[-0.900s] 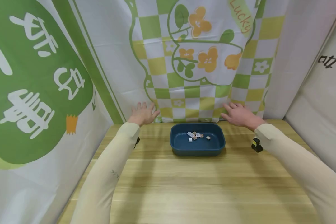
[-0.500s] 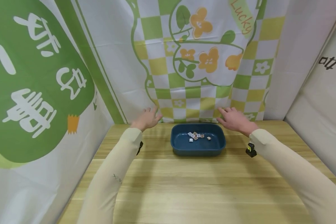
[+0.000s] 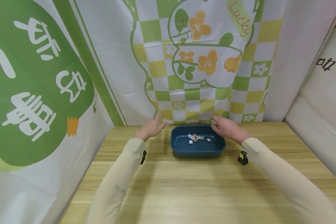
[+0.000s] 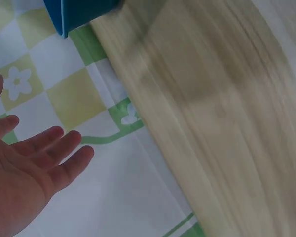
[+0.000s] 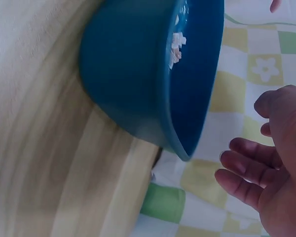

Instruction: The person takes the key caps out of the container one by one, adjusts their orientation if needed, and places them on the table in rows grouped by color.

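Bin (image 3: 197,154) at the far side of the counter (image 3: 173,193), small blocks (image 3: 195,140) inside.
Left hand (image 3: 150,128) and right hand (image 3: 229,128) flank it, fingers apart, slightly bent, holding nothing; the right seems just clear.

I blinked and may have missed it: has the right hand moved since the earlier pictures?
Yes. Judged against the stationary blue tray in the head view, the right hand has shifted leftward, closer to it.
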`<move>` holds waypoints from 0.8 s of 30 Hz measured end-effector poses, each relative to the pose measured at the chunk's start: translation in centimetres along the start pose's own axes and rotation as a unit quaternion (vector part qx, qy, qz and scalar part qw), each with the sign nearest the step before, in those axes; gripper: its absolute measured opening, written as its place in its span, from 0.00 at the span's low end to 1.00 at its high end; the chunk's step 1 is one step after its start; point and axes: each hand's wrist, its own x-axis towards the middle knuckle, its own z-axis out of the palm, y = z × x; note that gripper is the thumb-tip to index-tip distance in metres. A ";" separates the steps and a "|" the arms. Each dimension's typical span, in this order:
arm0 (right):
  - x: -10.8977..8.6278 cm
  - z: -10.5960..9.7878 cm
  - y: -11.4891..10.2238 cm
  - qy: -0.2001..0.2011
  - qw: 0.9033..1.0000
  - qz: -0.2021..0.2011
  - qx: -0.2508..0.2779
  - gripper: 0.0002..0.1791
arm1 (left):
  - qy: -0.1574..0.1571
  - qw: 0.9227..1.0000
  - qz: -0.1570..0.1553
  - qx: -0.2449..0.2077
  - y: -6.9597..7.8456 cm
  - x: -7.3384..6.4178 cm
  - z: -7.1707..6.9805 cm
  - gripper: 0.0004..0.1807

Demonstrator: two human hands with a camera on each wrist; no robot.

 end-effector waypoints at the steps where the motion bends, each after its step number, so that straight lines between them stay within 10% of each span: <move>1: 0.0 0.3 -0.1 0.002 1.000 -0.005 -0.002 0.25 | 0.001 1.000 0.005 -0.002 0.0 0.0 0.3 0.39; 24: 0.7 5.0 -1.5 -0.057 0.998 0.004 0.026 0.06 | 0.006 0.992 0.004 -0.127 0.0 -0.4 5.3 0.34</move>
